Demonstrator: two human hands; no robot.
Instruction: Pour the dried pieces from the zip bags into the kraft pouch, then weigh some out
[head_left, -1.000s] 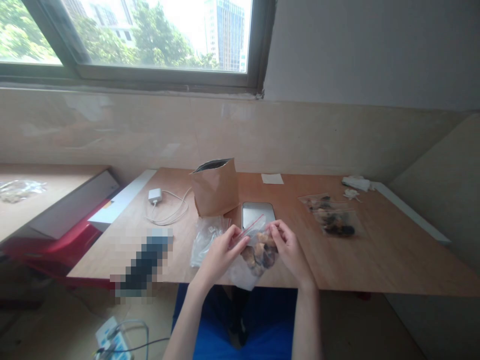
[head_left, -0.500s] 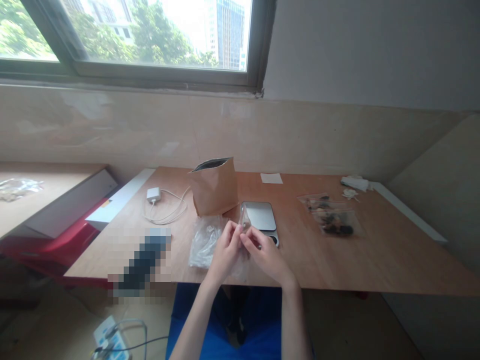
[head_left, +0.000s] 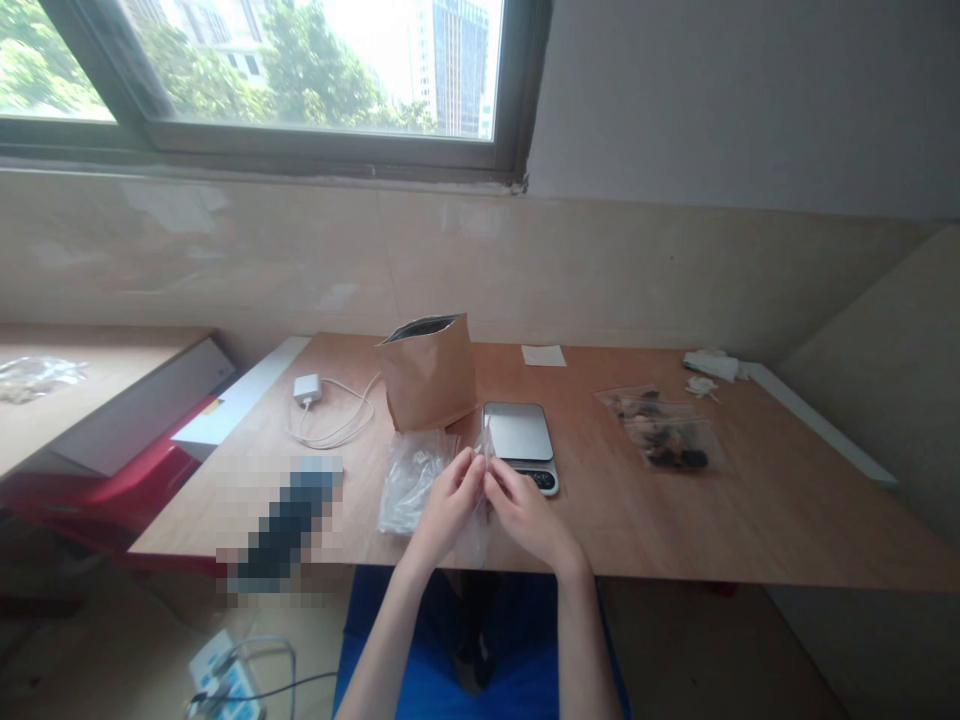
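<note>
My left hand (head_left: 450, 495) and my right hand (head_left: 523, 507) meet at the fingertips near the table's front edge. Both pinch a clear plastic bag (head_left: 471, 545), whose upper edge stands up between the fingers and whose lower part hangs below them. What the bag contains is mostly hidden by my hands. Just behind my right hand lies a kitchen scale (head_left: 517, 432) with a silver plate and a dark display panel. To the left of my left hand is a pile of clear zip bags (head_left: 409, 485). An open brown paper pouch (head_left: 429, 375) stands behind that pile.
Filled zip bags (head_left: 667, 435) with dark pieces lie on the right of the table (head_left: 765, 500). A white charger (head_left: 306, 389) with its cable and a pixelated dark object (head_left: 289, 525) are on the left. A white card (head_left: 544, 356) lies at the back.
My right hand has shifted slightly down and left, uncovering more of the scale's display. Both hands still hold the bag.
</note>
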